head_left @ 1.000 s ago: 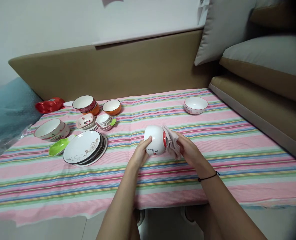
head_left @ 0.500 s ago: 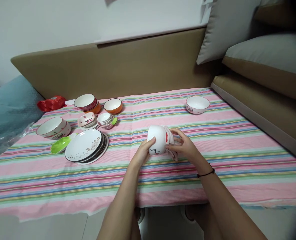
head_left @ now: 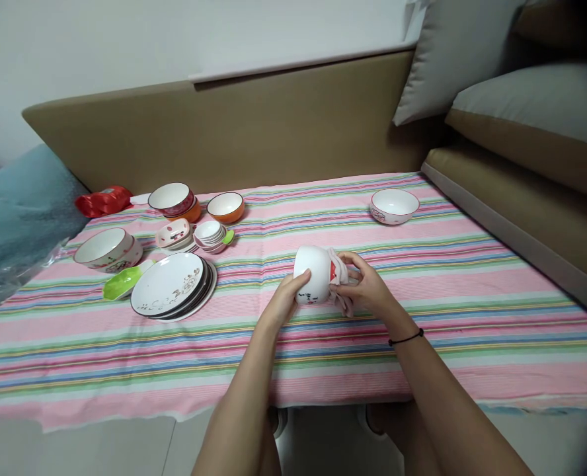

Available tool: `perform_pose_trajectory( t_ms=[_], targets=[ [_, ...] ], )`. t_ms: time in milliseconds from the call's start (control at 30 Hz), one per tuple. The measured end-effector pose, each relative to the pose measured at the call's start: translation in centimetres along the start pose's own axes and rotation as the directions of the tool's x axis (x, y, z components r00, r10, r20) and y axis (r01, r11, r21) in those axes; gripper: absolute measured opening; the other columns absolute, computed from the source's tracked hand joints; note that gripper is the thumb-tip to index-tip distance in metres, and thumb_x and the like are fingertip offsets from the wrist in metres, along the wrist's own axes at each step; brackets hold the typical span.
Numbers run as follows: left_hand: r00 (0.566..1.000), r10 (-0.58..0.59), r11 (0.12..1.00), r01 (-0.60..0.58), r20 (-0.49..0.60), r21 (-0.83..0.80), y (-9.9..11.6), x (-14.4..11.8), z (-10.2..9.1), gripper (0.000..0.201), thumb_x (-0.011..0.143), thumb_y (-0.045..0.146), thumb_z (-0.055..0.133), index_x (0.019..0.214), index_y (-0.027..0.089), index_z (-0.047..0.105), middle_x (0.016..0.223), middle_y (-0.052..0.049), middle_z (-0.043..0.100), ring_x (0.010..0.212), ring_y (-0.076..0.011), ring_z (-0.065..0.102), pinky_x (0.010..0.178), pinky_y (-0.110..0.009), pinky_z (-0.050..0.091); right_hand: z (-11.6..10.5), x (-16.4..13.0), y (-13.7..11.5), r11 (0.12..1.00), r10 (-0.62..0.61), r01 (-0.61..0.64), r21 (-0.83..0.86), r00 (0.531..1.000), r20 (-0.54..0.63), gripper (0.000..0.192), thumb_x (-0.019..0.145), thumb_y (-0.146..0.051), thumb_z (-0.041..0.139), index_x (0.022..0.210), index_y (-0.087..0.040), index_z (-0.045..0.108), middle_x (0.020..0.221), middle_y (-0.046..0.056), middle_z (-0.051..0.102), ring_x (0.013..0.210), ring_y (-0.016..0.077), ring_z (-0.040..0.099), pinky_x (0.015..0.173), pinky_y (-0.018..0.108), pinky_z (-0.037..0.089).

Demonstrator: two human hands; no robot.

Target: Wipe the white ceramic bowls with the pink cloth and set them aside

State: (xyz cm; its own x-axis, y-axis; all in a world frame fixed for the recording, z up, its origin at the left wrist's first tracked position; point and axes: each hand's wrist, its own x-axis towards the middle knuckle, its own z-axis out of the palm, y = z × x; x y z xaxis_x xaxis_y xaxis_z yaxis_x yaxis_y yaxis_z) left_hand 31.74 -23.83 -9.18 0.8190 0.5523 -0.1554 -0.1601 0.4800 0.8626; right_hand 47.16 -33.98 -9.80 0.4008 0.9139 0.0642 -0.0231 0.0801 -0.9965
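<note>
Gripping white bowl (head_left: pixel 316 274) firmly in left hand (head_left: pixel 281 305), tipped on its side over striped cover (head_left: pixel 333 370); same hold as one second ago. Pinching pale cloth (head_left: pixel 342 272) in right hand (head_left: pixel 367 289) against red foot (head_left: pixel 333 271). Now hiding more red than then, with right thumb newly visible.

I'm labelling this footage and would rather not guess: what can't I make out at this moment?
All in the head view:
Left hand: most fingers hidden behind the white bowl.
The bowl's inside: hidden by its own wall.
The bowl's red part: mostly covered by the cloth and right hand.
Lettering: too small to read.
Lower plates: faces covered by the top plate.
Blue cushion: cut off by the left edge.
</note>
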Motion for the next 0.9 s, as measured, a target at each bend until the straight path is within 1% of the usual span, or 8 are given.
perform_pose_trajectory(
  t_ms=[133, 233, 367, 500, 600, 733, 833, 900],
  targets=[
    [0.999, 0.032, 0.999, -0.031, -0.032, 0.035, 0.0, 0.1, 0.0, 0.052, 0.076, 0.052, 0.064, 0.104, 0.009, 0.069, 0.085, -0.011, 0.072, 0.083, -0.0246, 0.065, 0.075, -0.032, 0.047, 0.4, 0.0, 0.2, 0.997, 0.058, -0.057, 0.048, 0.998, -0.036, 0.059, 0.057, -0.031, 0.082, 0.111, -0.029, 0.056, 0.118, 0.003, 0.057, 0.095, 0.0202, 0.061, 0.071, 0.028, 0.053],
    [0.996, 0.065, 0.99, -0.058, -0.053, 0.127, -0.1, 0.0, 0.2, 0.053, 0.077, 0.056, 0.061, 0.099, 0.009, 0.069, 0.083, -0.01, 0.071, 0.078, -0.0226, 0.064, 0.071, -0.03, 0.046, 0.6, -0.1, 0.3, 0.985, 0.124, -0.121, 0.12, 0.992, -0.02, 0.06, 0.059, -0.03, 0.081, 0.113, -0.03, 0.055, 0.118, 0.003, 0.057, 0.087, 0.0175, 0.063, 0.069, 0.028, 0.053],
    [0.991, 0.111, 0.961, -0.088, -0.073, 0.262, -0.1, -0.4, 0.6, 0.049, 0.079, 0.056, 0.058, 0.087, 0.009, 0.069, 0.076, -0.007, 0.068, 0.069, -0.0185, 0.059, 0.065, -0.027, 0.043, 0.5, -0.5, 0.2, 0.951, 0.206, -0.2, 0.237, 0.979, 0.002, 0.062, 0.062, -0.028, 0.08, 0.118, -0.03, 0.054, 0.109, 0.002, 0.063, 0.088, 0.018, 0.064, 0.073, 0.029, 0.054],
    [0.991, 0.117, 0.951, -0.091, -0.07, 0.297, -0.1, -0.4, 0.6, 0.044, 0.079, 0.053, 0.059, 0.083, 0.01, 0.069, 0.074, -0.005, 0.067, 0.068, -0.0173, 0.057, 0.066, -0.027, 0.043, 0.4, -0.7, 0.2, 0.931, 0.237, -0.234, 0.279, 0.971, 0.023, 0.062, 0.065, -0.031, 0.078, 0.121, -0.03, 0.053, 0.101, 0.002, 0.067, 0.089, 0.0187, 0.063, 0.075, 0.03, 0.053],
    [0.993, 0.108, 0.965, -0.096, -0.037, 0.245, -0.3, -0.1, 0.5, 0.045, 0.081, 0.052, 0.058, 0.089, 0.01, 0.07, 0.08, -0.007, 0.069, 0.074, -0.0195, 0.06, 0.069, -0.028, 0.044, 0.4, -0.7, -0.2, 0.97, 0.163, -0.156, 0.185, 0.986, -0.026, 0.062, 0.064, -0.033, 0.078, 0.122, -0.03, 0.054, 0.108, 0.003, 0.064, 0.091, 0.0195, 0.063, 0.075, 0.031, 0.053],
    [0.996, 0.079, 0.995, -0.077, -0.032, 0.056, -0.6, 0.2, 0.9, 0.049, 0.079, 0.053, 0.06, 0.097, 0.009, 0.07, 0.084, -0.01, 0.071, 0.08, -0.0225, 0.064, 0.071, -0.029, 0.046, 0.4, -0.6, -0.7, 1.0, -0.005, 0.005, 0.018, 0.999, -0.036, 0.062, 0.065, -0.035, 0.078, 0.122, -0.028, 0.054, 0.117, 0.006, 0.058, 0.107, 0.0243, 0.057, 0.084, 0.034, 0.052],
    [0.995, 0.078, 0.994, -0.082, -0.057, -0.07, -0.8, 0.4, 1.3, 0.049, 0.077, 0.053, 0.063, 0.097, 0.008, 0.07, 0.084, -0.011, 0.071, 0.082, -0.0231, 0.065, 0.072, -0.03, 0.047, 0.4, -0.5, -0.5, 0.988, -0.12, 0.12, -0.097, 0.993, -0.001, 0.075, 0.063, -0.035, 0.08, 0.13, -0.028, 0.048, 0.132, 0.008, 0.047, 0.12, 0.0259, 0.048, 0.096, 0.037, 0.046],
    [0.995, 0.076, 0.989, -0.084, -0.064, -0.12, -0.8, 0.5, 1.4, 0.048, 0.077, 0.052, 0.064, 0.097, 0.008, 0.069, 0.085, -0.011, 0.072, 0.082, -0.0231, 0.066, 0.073, -0.03, 0.048, 0.5, -0.4, -0.3, 0.971, -0.177, 0.174, -0.164, 0.984, -0.003, 0.085, 0.06, -0.035, 0.082, 0.136, -0.028, 0.044, 0.136, 0.008, 0.043, 0.125, 0.0259, 0.044, 0.102, 0.038, 0.042]
  ],
)
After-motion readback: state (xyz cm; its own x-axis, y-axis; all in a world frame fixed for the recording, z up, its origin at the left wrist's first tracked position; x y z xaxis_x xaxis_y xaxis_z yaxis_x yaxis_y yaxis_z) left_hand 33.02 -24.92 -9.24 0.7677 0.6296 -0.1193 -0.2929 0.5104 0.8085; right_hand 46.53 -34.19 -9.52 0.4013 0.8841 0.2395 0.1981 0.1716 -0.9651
